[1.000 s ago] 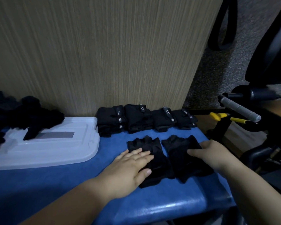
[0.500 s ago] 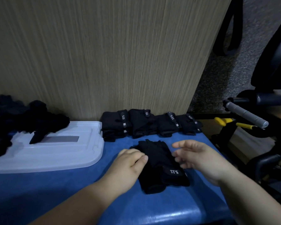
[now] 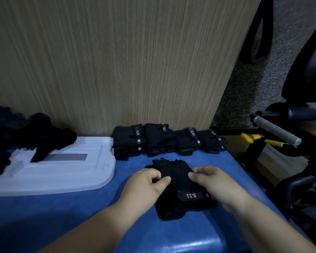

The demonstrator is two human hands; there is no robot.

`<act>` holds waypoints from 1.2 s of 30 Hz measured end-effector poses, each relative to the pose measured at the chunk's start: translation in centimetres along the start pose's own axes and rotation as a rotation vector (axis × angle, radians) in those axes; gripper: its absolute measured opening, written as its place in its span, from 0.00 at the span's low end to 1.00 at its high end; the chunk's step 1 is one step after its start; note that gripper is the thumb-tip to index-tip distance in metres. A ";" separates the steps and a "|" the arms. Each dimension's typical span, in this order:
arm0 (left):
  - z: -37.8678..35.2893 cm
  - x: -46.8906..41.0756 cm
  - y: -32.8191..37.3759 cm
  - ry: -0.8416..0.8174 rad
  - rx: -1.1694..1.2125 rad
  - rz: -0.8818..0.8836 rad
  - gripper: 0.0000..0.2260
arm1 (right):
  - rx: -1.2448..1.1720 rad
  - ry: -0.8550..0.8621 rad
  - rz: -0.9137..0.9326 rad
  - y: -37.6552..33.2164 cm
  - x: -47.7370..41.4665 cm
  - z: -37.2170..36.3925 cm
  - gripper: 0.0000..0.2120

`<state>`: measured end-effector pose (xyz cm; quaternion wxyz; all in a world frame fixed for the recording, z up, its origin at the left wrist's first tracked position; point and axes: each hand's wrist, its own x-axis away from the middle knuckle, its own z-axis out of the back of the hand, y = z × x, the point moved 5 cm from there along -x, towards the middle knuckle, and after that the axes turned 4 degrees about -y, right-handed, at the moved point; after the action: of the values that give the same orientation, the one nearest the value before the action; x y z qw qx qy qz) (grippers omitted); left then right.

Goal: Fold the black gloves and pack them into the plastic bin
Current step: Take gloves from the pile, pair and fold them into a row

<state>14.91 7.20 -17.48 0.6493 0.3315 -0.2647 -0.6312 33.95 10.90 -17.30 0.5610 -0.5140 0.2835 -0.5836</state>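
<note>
Blue surface (image 3: 80,216): 4 folded bundles (image 3: 159,137) behind stacked gloves (image 3: 173,179), lid (image 3: 62,172) left.

Stacked gloves (image 3: 179,181) near the blue surface's (image 3: 80,216) right edge: middle covered by left hand (image 3: 146,185) and right hand (image 3: 215,183), both pinching fabric, layer count unclear. Loose glove pile (image 3: 44,132) at far left corner is cropped and too dark to count. White plastic lid (image 3: 62,176) cropped at left. Folded row (image 3: 168,139) along far edge, tags mostly too small to read. Yellow-handled tool (image 3: 249,137) beyond right edge, partly behind grey grip (image 3: 276,130).
</note>
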 end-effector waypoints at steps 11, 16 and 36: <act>1.1 0.9 -0.2 0.032 0.246 0.083 0.07 | 0.001 -0.010 0.255 -2.0 0.6 -1.2 0.14; 0.8 1.5 -0.8 -0.007 -0.031 0.076 0.20 | 0.213 0.005 0.258 -1.3 0.1 -1.9 0.13; 1.7 2.4 0.0 0.039 -0.335 -0.128 0.15 | 0.198 -0.010 0.320 -1.1 -0.7 -2.5 0.11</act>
<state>13.77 4.68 -16.60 0.6589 0.2470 -0.1214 -0.7001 31.17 11.15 -17.30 0.6960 -0.4074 0.2998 -0.5095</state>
